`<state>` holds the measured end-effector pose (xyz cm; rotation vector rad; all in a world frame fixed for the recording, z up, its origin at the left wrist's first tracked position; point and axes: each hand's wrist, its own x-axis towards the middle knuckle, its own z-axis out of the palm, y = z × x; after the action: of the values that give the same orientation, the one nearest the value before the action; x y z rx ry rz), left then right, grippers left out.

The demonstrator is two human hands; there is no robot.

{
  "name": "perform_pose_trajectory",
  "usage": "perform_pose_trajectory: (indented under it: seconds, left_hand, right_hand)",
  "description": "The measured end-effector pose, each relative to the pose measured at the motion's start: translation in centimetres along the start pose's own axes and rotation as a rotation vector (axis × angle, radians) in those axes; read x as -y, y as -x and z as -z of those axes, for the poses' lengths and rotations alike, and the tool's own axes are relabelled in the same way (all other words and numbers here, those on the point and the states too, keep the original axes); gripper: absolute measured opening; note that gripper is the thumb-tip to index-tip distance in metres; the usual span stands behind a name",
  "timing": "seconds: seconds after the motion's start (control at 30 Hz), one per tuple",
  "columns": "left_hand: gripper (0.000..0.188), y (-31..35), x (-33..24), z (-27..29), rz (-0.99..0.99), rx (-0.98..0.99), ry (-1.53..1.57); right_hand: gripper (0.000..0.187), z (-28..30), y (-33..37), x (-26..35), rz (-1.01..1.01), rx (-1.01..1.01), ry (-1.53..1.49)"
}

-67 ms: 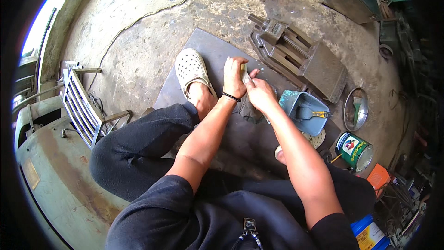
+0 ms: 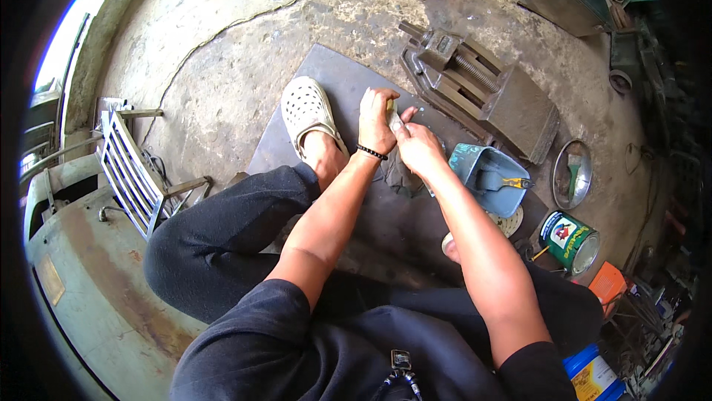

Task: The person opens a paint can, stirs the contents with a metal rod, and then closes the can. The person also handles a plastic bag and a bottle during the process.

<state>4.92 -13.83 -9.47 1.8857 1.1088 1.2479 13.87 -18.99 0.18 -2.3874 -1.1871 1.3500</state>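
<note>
My left hand (image 2: 375, 125), with a dark beaded bracelet at the wrist, is curled closed around a small pale grey piece (image 2: 394, 117) with a yellowish part at its upper end. My right hand (image 2: 420, 149) meets it from the right, its thumb and fingers closed on the lower end of the same piece. The fingers hide most of it, so its kind does not show. Below the hands a crumpled dark grey rag (image 2: 401, 178) lies on a dark flat metal sheet (image 2: 326, 67). Both hands are above this sheet, between my feet.
Beyond my right hand stands a large metal vise (image 2: 482, 90). A blue-grey plastic container (image 2: 467, 160) holds a yellow-handled tool (image 2: 513, 183). Nearby are a round metal dish (image 2: 585, 179) with a green-handled brush (image 2: 573, 171) and a green paint can (image 2: 569, 242). A metal rack (image 2: 130, 171) stands left.
</note>
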Motion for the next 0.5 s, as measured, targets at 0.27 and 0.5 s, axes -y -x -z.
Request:
perform_pose_trajectory:
  seconds: [0.27, 0.5]
  left_hand:
    - [0.028, -1.8, 1.1, -0.1, 0.095, -0.027, -0.034]
    - [0.021, -2.8, 1.7, 0.0, 0.159, -0.144, -0.003]
  right_hand:
    - [0.038, -1.3, -0.3, 2.0, 0.016, -0.175, -0.089]
    - [0.043, -5.0, -1.7, 2.0, 0.143, -0.426, -0.162]
